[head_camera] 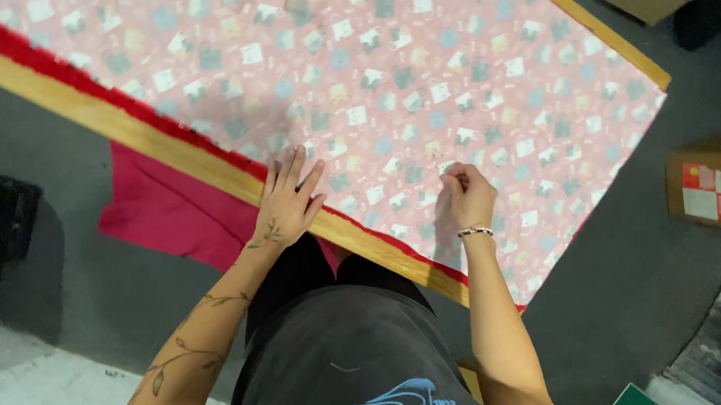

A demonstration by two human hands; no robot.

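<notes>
Pink patterned fabric (420, 86) is lying across the bench (155, 142); the left hand (289, 201) is pressing it flat, fingers spread, while the right hand (469, 194) is pinching something small. Keeping it taut looks wise.

Cloth (420, 78) lies on a table (155, 142); left hand (289, 201) at its near edge, right hand (469, 194) beside, box (710, 183) far right.

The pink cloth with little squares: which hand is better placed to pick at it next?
Probably the right hand: its fingertips are pinched together on the pink patterned cloth, as if gripping something tiny. The left hand lies flat with fingers spread at the wooden table edge, holding the cloth down.
</notes>
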